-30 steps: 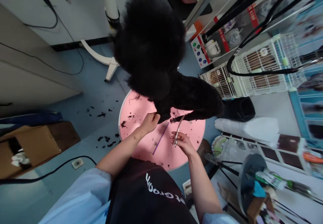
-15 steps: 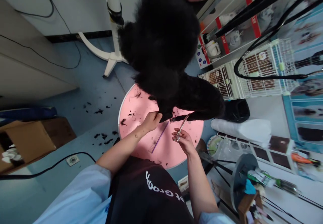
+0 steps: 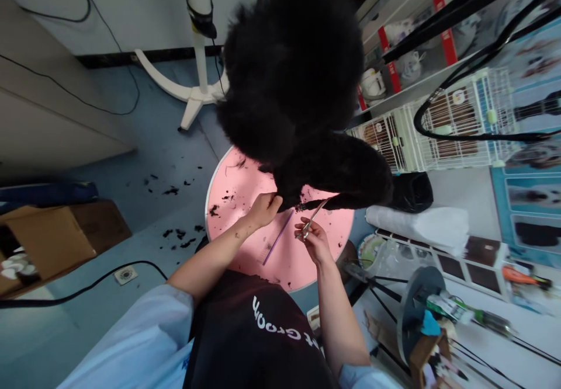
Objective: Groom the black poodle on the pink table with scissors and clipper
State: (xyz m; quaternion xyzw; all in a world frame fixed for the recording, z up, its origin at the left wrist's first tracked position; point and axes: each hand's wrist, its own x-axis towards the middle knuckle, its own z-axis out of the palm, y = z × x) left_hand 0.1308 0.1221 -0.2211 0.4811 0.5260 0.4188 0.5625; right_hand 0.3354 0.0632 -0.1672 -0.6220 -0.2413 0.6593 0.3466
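The left hand (image 3: 263,209) gripped the dog (image 3: 302,103) to steady its leg, while the right hand (image 3: 310,238) pinched scissors (image 3: 314,218) angled toward one o'clock.

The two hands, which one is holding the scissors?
The right hand holds the scissors, blades pointing at the black dog. The left hand grips the dog's fur instead.

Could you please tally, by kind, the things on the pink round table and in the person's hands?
Black dog: 1
Scissors, in the right hand: 1
Purple comb, lying on the pink table: 1
Total: 3
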